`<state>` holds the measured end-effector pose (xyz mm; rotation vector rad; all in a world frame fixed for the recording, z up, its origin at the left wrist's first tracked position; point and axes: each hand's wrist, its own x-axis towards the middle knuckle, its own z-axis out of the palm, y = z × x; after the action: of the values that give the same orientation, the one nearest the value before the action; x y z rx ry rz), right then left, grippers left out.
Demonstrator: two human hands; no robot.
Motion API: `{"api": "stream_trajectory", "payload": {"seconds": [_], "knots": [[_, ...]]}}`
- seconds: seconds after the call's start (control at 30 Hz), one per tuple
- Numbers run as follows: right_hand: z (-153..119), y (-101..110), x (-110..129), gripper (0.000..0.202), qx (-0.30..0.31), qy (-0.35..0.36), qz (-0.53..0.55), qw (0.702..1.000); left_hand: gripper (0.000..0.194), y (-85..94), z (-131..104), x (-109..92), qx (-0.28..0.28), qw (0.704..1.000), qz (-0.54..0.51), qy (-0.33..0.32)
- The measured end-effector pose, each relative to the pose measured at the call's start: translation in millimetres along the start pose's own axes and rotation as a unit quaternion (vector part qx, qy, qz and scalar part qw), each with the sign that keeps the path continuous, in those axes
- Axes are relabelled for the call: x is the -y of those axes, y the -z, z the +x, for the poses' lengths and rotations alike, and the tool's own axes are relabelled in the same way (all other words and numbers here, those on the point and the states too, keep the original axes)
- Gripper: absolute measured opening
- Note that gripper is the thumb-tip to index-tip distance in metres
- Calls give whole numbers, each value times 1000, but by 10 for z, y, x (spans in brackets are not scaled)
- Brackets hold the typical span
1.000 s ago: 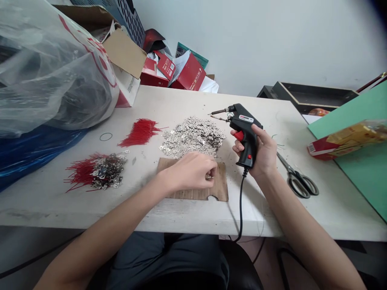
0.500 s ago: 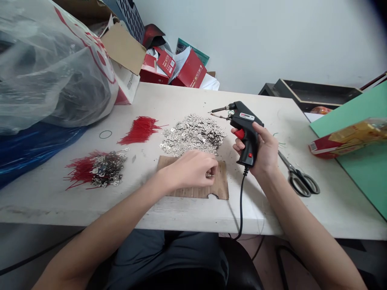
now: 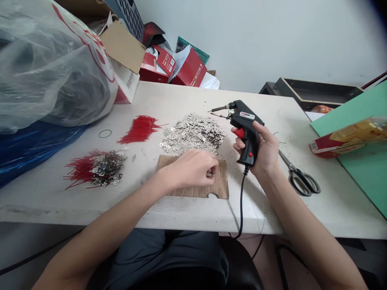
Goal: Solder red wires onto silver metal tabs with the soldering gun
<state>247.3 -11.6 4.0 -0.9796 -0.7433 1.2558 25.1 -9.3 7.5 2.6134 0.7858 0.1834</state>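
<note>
My right hand (image 3: 266,149) grips a black soldering gun (image 3: 248,131) with a red trigger, its tip pointing left above the table. My left hand (image 3: 198,167) is closed in a pinch over a piece of brown cardboard (image 3: 222,187). A small metal tab (image 3: 209,174) glints between its fingers, mostly hidden by them. Just beyond the cardboard lies a heap of small silver metal tabs (image 3: 193,133). To its left is a bundle of red wires (image 3: 139,129). Nearer on the left, a pile of red wires with metal tabs (image 3: 96,168) lies on the table.
Scissors (image 3: 300,177) lie right of my right forearm. A green elastic band (image 3: 105,133) rests at left. A plastic bag (image 3: 54,68) and red boxes (image 3: 190,68) stand behind. A yellow-and-red packet (image 3: 347,139) sits against a green panel (image 3: 369,169). The gun's cord (image 3: 241,205) hangs over the front edge.
Almost nothing differs. The view has shifted very slightly, while both hands and the soldering gun keep the same positions.
</note>
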Motion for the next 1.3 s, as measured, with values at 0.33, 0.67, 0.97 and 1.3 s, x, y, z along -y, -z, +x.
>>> {"api": "stream_trajectory", "payload": {"seconds": [0.33,0.67,0.97,1.3], "knots": [[0,-16,5,33,4,-1,4,1000,11,-8,1,-4,-1,1000,8,-1],[1,-7,0,33,-1,-1,7,1000,13,-18,8,-6,2,1000,19,3],[-20,-14,6,35,-12,-8,1,1000,13,-1,7,-34,7,1000,29,7],[-36,-24,13,35,-11,-9,-16,1000,13,25,14,-65,19,999,26,11]]}}
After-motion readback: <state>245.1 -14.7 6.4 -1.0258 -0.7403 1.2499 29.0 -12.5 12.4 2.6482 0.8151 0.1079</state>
